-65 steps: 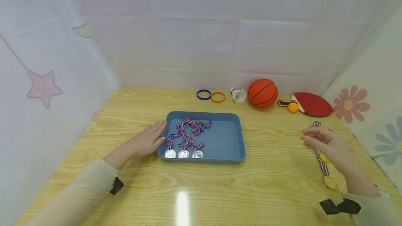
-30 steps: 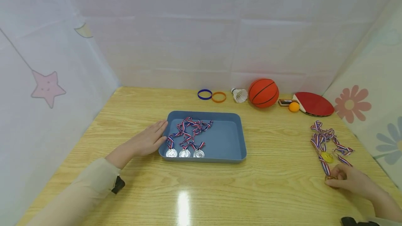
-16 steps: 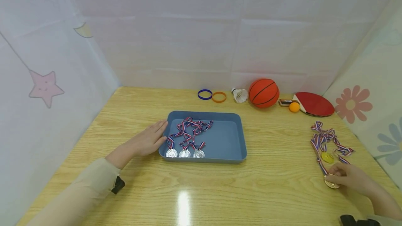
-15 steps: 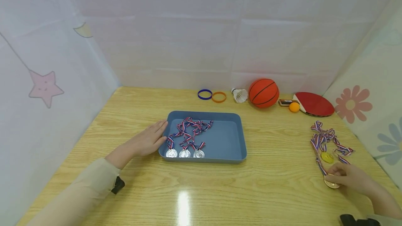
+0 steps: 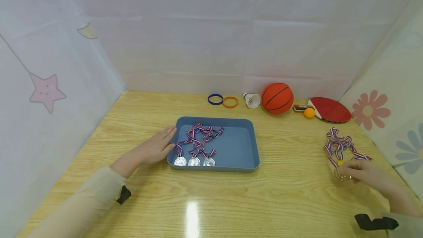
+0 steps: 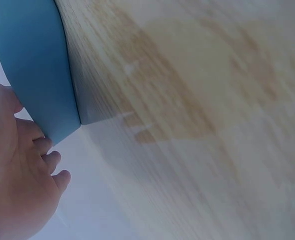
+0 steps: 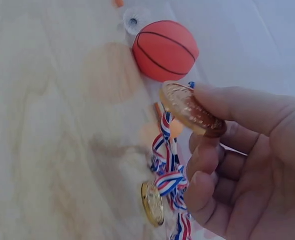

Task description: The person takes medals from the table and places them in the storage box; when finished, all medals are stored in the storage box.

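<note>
My right hand [image 5: 367, 173] pinches a gold medal [image 7: 190, 107] between thumb and fingers, raised above the wood in the right wrist view. Its striped red, white and blue ribbon trails into a tangle of ribbons [image 5: 342, 142] at the table's right side. A second gold medal [image 7: 152, 202] lies by those ribbons, mostly covered by my hand in the head view. My left hand [image 5: 153, 146] rests with fingers straight on the left rim of a blue-grey tray [image 5: 236, 146]. Inside the tray, three silver medals [image 5: 194, 161] sit in a row along the front, ribbons spread behind them.
Along the back stand a blue wristband [image 5: 215, 99], an orange wristband [image 5: 230, 102], a shuttlecock [image 5: 252, 100] and a small basketball [image 5: 277, 98]. A red table tennis bat [image 5: 330, 110] and an orange ball [image 5: 309, 113] lie at back right, near the cloth wall [image 5: 401, 94].
My right hand came down from above the ribbons, took hold of the nearer gold medal and lifted it, moving it slightly back and left. My left hand stayed at the tray.
</note>
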Demonstrator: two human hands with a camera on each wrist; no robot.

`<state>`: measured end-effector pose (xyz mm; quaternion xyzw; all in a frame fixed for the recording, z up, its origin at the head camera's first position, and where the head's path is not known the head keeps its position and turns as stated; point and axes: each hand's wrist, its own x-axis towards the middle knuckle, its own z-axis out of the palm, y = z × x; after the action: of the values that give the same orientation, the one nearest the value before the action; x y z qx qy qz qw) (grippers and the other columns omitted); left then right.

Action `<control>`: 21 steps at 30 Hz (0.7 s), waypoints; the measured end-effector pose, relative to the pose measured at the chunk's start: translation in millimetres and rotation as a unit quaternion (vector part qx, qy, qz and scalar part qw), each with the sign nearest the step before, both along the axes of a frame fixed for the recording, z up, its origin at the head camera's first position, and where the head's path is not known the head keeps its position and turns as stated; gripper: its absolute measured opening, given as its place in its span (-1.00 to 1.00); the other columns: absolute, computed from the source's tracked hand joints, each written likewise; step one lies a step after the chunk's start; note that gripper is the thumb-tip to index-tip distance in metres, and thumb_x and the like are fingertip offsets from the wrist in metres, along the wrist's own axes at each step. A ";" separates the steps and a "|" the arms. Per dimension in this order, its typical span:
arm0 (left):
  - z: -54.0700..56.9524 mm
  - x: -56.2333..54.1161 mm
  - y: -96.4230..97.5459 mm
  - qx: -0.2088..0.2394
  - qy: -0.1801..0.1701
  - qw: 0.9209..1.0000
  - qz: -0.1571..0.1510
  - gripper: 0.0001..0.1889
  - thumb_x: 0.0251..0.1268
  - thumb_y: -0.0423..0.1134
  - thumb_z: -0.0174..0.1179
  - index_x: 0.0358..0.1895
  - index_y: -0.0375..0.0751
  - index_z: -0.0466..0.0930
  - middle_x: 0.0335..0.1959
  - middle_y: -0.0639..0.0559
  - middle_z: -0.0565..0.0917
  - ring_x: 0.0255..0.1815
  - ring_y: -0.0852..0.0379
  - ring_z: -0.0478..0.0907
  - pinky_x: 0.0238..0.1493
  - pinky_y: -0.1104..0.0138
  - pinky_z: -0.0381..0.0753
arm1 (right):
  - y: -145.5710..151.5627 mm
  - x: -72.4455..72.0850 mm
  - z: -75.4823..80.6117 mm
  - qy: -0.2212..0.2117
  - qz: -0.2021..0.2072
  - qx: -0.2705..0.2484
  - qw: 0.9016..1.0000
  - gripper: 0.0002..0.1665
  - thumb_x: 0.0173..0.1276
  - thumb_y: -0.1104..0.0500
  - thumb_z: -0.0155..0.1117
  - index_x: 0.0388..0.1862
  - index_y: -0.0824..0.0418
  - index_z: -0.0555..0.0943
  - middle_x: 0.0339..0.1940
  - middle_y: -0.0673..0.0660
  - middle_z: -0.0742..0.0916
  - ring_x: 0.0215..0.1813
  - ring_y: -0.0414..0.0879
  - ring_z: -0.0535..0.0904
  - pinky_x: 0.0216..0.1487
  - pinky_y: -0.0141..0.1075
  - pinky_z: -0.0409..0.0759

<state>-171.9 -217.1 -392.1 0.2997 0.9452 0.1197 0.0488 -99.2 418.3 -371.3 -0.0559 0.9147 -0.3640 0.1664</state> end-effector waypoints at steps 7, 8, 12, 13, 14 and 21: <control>0.0 -0.3 -0.3 -0.001 0.001 1.000 -0.002 -0.39 0.48 -0.12 -0.26 0.39 -0.51 -0.09 0.40 -0.35 -0.02 0.39 -0.26 -0.10 0.34 -0.02 -0.06 | -9.1 -12.3 14.4 0.017 -0.053 -0.098 0.994 -0.74 0.45 0.14 0.01 -0.10 0.27 0.56 -0.36 -0.13 0.56 -0.37 -0.20 0.47 -0.37 -0.32 0.50; 0.2 -0.2 -0.4 -0.001 0.001 1.000 -0.002 -0.39 0.48 -0.12 -0.26 0.39 -0.51 -0.09 0.40 -0.35 -0.02 0.39 -0.26 -0.10 0.34 -0.02 -0.06 | -10.3 -14.0 15.8 0.024 -0.050 -0.124 0.991 -0.77 0.45 0.16 -0.01 -0.13 0.23 0.56 -0.39 -0.09 0.55 -0.40 -0.16 0.45 -0.41 -0.31 0.48; 0.6 -0.1 -0.3 -0.004 0.001 1.000 -0.002 -0.39 0.48 -0.12 -0.25 0.39 -0.51 -0.09 0.40 -0.35 -0.02 0.39 -0.26 -0.10 0.34 -0.02 -0.06 | -15.7 -20.9 21.9 0.053 -0.052 -0.207 0.976 -0.77 0.47 0.19 -0.05 -0.21 -0.03 0.59 -0.44 -0.06 0.55 -0.43 -0.19 0.46 -0.42 -0.38 0.51; 0.8 -0.1 -0.2 -0.004 0.001 1.000 -0.002 -0.39 0.48 -0.12 -0.25 0.39 -0.51 -0.09 0.40 -0.35 -0.01 0.39 -0.26 -0.10 0.34 -0.02 -0.05 | -16.9 -23.1 23.4 0.063 -0.052 -0.226 0.971 -0.74 0.47 0.20 -0.06 -0.20 -0.05 0.60 -0.42 -0.05 0.57 -0.41 -0.20 0.48 -0.40 -0.41 0.53; 1.0 0.0 -0.2 -0.005 0.002 1.000 -0.002 -0.39 0.48 -0.12 -0.25 0.39 -0.51 -0.09 0.40 -0.35 -0.01 0.39 -0.26 -0.10 0.34 -0.02 -0.05 | -17.8 -25.2 25.1 0.069 -0.052 -0.244 0.966 -0.72 0.47 0.22 -0.07 -0.19 -0.05 0.60 -0.40 -0.05 0.58 -0.39 -0.21 0.49 -0.39 -0.43 0.53; 0.9 0.0 0.0 -0.005 0.000 1.000 -0.001 -0.39 0.48 -0.12 -0.25 0.39 -0.50 -0.09 0.40 -0.35 -0.02 0.40 -0.24 -0.12 0.34 -0.02 -0.05 | -28.5 -37.1 41.8 0.078 -0.102 -0.366 0.922 -0.75 0.44 0.22 -0.01 -0.22 0.07 0.65 -0.32 -0.08 0.56 -0.28 -0.28 0.46 -0.28 -0.53 0.53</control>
<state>-171.9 -217.1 -391.1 0.3000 0.9456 0.1150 0.0504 -136.2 389.7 -329.5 -0.0477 0.7288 -0.6827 0.0241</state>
